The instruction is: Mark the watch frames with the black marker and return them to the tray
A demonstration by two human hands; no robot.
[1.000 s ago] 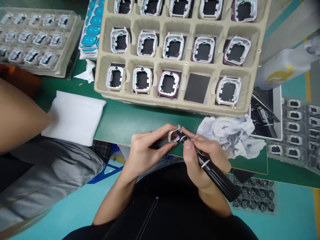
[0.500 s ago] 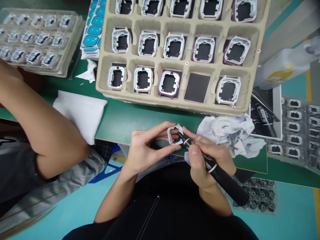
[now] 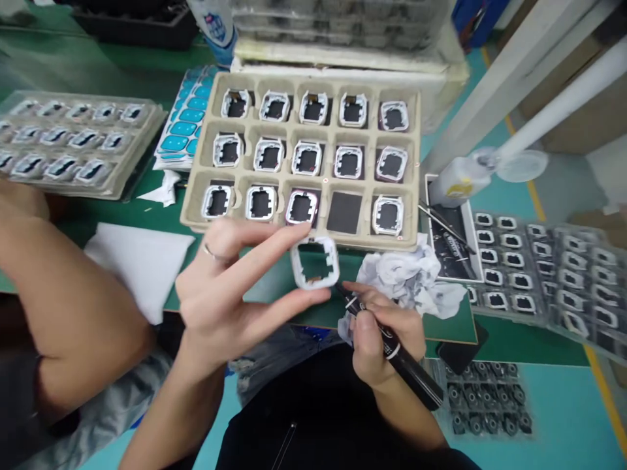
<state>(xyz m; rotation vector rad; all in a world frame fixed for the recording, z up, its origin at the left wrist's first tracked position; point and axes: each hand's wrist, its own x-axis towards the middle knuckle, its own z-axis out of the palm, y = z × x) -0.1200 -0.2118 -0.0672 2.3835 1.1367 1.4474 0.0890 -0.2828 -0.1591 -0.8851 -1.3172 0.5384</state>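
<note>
The pulp tray [image 3: 421, 189] sits at twelve o'clock on the bench [image 3: 255, 258]; the blister tray [image 3: 73, 189] lies at ten, the crumpled cloth [image 3: 416, 277] at three beside the frame [image 3: 315, 263].

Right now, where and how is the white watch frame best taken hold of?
By its outer side rails, pinched edge to edge from the left, as the left hand does. The white watch frame is a thin open ring, so gripping the rims probably keeps its inner edge clear for the marker in the right hand.

Bare forearms, no sleeves showing, thin ring on a finger of the left hand [image 3: 230, 287], right hand [image 3: 379, 336] unadorned, black top below
</note>
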